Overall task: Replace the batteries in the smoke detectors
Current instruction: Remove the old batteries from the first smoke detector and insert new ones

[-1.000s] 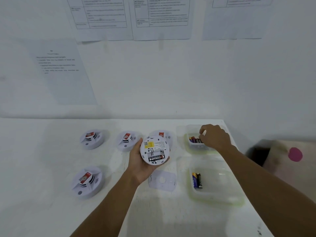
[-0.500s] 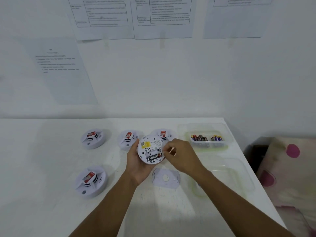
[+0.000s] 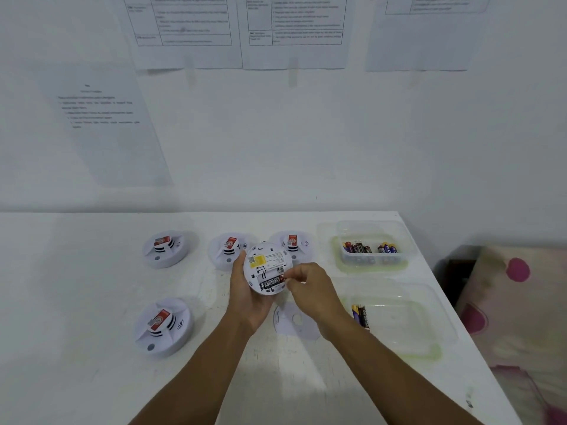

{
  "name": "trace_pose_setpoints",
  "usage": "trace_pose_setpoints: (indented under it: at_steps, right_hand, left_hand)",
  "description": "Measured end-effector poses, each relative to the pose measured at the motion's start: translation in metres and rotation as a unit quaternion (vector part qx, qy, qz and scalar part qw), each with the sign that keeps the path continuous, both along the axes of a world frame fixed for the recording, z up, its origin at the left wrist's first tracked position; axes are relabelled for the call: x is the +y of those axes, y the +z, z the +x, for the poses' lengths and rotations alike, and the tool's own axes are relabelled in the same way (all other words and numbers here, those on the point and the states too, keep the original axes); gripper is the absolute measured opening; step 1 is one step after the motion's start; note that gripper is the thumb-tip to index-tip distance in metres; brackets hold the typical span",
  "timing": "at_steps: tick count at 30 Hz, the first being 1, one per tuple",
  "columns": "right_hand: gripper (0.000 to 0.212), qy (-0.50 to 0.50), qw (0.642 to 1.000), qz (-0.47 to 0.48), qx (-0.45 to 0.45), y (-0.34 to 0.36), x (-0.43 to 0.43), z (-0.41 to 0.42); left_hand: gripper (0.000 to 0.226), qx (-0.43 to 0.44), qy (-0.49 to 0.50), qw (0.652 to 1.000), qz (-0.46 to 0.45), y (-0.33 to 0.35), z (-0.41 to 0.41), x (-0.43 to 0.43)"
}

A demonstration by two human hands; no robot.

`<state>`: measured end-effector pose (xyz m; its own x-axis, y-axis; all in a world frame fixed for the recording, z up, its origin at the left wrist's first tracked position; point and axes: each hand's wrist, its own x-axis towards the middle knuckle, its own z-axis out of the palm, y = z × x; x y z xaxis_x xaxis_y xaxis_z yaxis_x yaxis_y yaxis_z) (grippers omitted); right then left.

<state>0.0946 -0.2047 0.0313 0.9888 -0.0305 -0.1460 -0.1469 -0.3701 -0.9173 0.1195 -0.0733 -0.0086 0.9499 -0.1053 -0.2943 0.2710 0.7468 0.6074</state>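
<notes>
White table (image 3: 92,302) against a papered wall (image 3: 276,148). Left hand (image 3: 245,302) cups the upturned smoke detector (image 3: 267,262) above it; right hand (image 3: 310,289) pinches a battery (image 3: 271,284) at its open compartment. Risk: reversed polarity, or the spring contact ejecting an unseated battery.

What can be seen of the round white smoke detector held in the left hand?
The round white plastic smoke detector is cupped in the left hand, tilted, back facing the camera. Its back shows a yellow label and an open bay holding a black Eveready battery. The right hand pinches a second battery at the bay.
</notes>
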Motion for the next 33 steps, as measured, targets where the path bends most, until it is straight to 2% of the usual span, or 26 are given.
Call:
trace_pose_setpoints:
  at_steps: [5,7,9,12,19,22,24,27,33]
  right_hand:
    - [0.022,-0.016,0.999,0.035,0.008,0.006,0.007,-0.001]
    - [0.024,-0.024,0.999,0.004,-0.029,0.006,0.007,-0.001]
    - [0.017,-0.032,0.996,-0.041,-0.074,0.003,0.008,-0.002]
    - [0.013,-0.033,0.991,-0.057,-0.117,-0.003,0.009,-0.002]
    - [0.015,-0.016,0.989,0.008,-0.146,0.011,0.003,0.002]
    - [0.016,-0.055,0.985,0.038,-0.161,0.029,-0.023,0.022]
    - [0.014,-0.097,0.982,0.014,-0.163,0.041,-0.055,0.045]
    - [0.008,-0.123,0.977,-0.092,-0.146,0.048,-0.107,0.075]
    - [0.008,-0.077,0.966,-0.244,-0.033,0.023,-0.156,0.109]
  left_hand:
    - [0.054,-0.004,-0.005,1.0,0.008,-0.003,0.001,0.005]
    - [0.054,-0.002,-0.006,1.0,0.005,-0.002,0.001,0.006]
    - [0.053,0.005,-0.001,1.0,0.003,-0.002,0.001,0.008]
    - [0.056,0.008,-0.007,1.0,0.005,-0.001,0.002,0.01]
    - [0.058,-0.005,-0.053,0.998,-0.019,0.003,0.003,0.002]
    - [0.061,-0.011,-0.073,0.996,-0.042,0.004,0.006,0.0]
    - [0.062,-0.006,-0.08,0.996,-0.05,0.005,0.007,0.002]
    - [0.062,-0.002,-0.09,0.995,-0.047,0.005,0.006,0.005]
    - [0.046,0.003,-0.109,0.994,-0.001,0.005,0.002,0.005]
